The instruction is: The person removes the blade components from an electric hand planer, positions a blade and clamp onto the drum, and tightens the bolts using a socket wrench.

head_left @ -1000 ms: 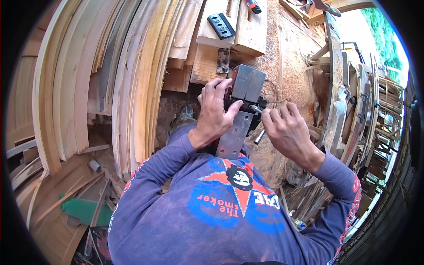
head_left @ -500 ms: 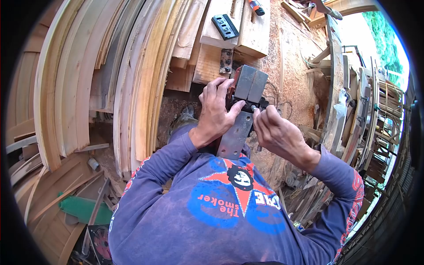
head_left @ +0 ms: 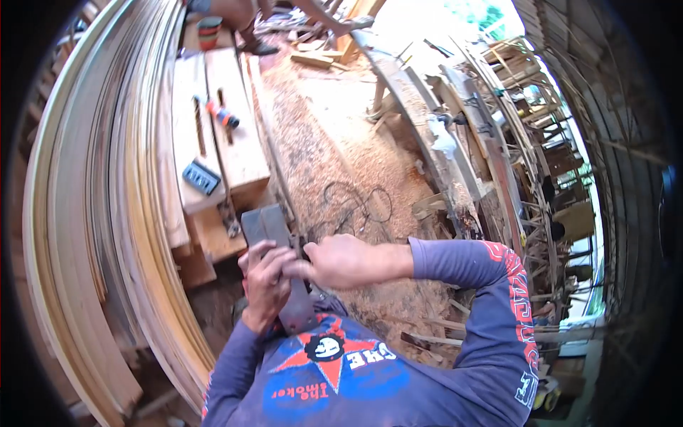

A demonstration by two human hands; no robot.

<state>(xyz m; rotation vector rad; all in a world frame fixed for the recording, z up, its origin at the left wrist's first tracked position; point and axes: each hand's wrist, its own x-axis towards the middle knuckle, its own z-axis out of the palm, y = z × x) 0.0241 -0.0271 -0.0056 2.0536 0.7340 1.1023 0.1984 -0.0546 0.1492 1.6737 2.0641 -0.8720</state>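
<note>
- Stacked boards [head_left: 135,213]: left of the metal-faced tool [head_left: 265,224].
- Timber beams [head_left: 245,156]: beyond the tool.
- The tool itself: before the person, its middle blocked from view by the hands.
- Left hand [head_left: 267,286]: grip closed around the tool.
- Right hand [head_left: 338,261]: grip curled, right of the tool (contents hidden; I cannot tell).
- Orange-and-black handle [head_left: 226,118], then black block [head_left: 201,177]: beyond the tool, on the beams.
</note>
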